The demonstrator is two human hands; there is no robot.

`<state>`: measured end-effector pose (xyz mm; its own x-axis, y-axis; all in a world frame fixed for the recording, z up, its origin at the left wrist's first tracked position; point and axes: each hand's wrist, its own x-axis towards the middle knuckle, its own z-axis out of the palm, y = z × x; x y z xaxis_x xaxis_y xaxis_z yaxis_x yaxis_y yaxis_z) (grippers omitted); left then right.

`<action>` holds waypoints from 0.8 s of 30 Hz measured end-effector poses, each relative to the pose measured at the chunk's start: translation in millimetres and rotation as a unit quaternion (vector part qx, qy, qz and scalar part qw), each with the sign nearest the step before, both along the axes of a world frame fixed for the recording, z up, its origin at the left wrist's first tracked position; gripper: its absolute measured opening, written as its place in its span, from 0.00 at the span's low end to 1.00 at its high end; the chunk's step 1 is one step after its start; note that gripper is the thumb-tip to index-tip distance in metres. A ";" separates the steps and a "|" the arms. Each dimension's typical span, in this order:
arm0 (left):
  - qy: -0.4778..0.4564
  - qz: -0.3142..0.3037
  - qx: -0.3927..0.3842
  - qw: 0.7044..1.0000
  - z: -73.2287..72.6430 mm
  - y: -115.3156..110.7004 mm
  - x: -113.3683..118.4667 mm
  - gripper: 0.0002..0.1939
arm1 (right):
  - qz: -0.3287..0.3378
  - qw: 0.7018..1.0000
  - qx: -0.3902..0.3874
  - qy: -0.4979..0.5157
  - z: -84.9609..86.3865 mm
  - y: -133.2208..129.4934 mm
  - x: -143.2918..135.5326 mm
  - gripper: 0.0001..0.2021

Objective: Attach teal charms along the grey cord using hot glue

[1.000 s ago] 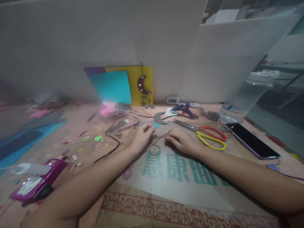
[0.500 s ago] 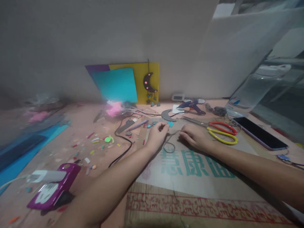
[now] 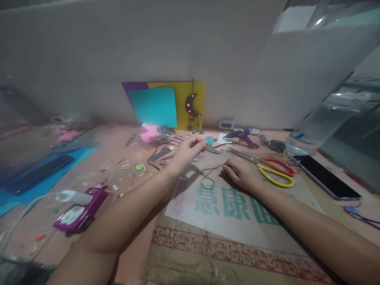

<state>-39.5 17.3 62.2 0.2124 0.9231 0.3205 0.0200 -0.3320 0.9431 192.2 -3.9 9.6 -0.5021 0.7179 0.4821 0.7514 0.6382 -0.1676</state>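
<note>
My left hand (image 3: 190, 152) is raised above the far part of the white sheet, with thumb and fingers pinched on a small teal flower-shaped piece (image 3: 209, 140). Just behind and below that piece lies a grey crescent (image 3: 212, 150), partly hidden. My right hand (image 3: 241, 172) rests on the printed sheet (image 3: 190, 213), fingers curled closed. A thin brown cord (image 3: 208, 186) makes a loop on the sheet and runs up to the right fingertips, seemingly pinched there. Scissors (image 3: 276, 172) with red and yellow handles lie directly beyond the right hand.
A glue gun (image 3: 242, 137) and grey yarn (image 3: 273, 143) lie at the back. At the right are a phone (image 3: 329, 178) and a clear bottle (image 3: 314, 122). Small colourful scraps (image 3: 121, 180) and a purple power strip (image 3: 80, 213) occupy the left. A decorated crescent (image 3: 192, 105) hangs before yellow card.
My left hand has lifted up and away from the sheet, carrying the teal flower piece toward the crescent. My right hand stays closed near the cord. The view has shifted slightly.
</note>
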 end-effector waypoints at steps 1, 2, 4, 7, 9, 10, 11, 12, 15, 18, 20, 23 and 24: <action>0.009 -0.003 0.010 1.000 8.1 1.1 -3.6 0.12 | 0.006 1.000 -0.004 0.002 0.1 0.3 0.6 0.15; 0.013 0.005 0.010 1.000 14.4 2.4 -6.2 0.12 | 0.012 1.000 -0.011 0.007 0.0 0.8 1.4 0.15; 0.035 0.021 0.014 0.999 20.3 5.3 -7.7 0.11 | 0.017 0.999 -0.024 0.022 0.1 1.8 3.5 0.14; 0.038 0.031 -0.008 0.999 12.8 8.4 -2.8 0.13 | 0.027 0.998 -0.049 0.038 3.3 -0.4 5.2 0.11; 0.038 0.036 -0.021 0.998 0.3 8.6 1.9 0.14 | 0.060 0.994 -0.090 0.032 8.2 -6.4 3.3 0.10; 0.041 0.037 -0.027 0.998 -6.9 8.1 3.9 0.14 | 0.086 0.989 -0.118 0.026 11.0 -10.6 1.0 0.11; 0.044 0.036 -0.033 0.998 -14.0 7.3 5.7 0.15 | 0.116 0.983 -0.144 0.017 13.4 -15.4 -2.3 0.13; 0.047 0.035 -0.039 0.998 -20.7 6.5 7.2 0.15 | 0.145 0.976 -0.161 0.007 15.2 -20.2 -6.3 0.16; 0.059 0.045 -0.034 0.997 -36.2 3.8 10.7 0.16 | 0.181 0.973 -0.142 -0.034 12.5 -31.3 -22.0 0.14; 0.065 0.072 -0.014 0.995 -45.2 1.7 13.0 0.16 | 0.148 0.983 -0.099 -0.047 0.9 -33.6 -36.2 0.05; 0.072 0.081 -0.004 0.994 -49.7 1.0 13.3 0.15 | 0.134 0.986 -0.090 -0.047 -5.1 -31.8 -40.1 0.06; 0.079 0.082 0.000 0.993 -56.7 3.1 11.9 0.14 | 0.138 0.986 -0.086 -0.046 -4.6 -29.0 -34.3 0.04; 0.081 0.081 0.000 0.993 -59.2 4.8 11.2 0.13 | 0.138 0.986 -0.086 -0.044 -2.2 -28.5 -29.6 0.05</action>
<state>-28.3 22.1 2.9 0.1102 0.9493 0.2946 0.2256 -0.3125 0.9227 162.7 -32.5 7.4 -0.7239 0.6157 0.3112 0.5696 0.7879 -0.2339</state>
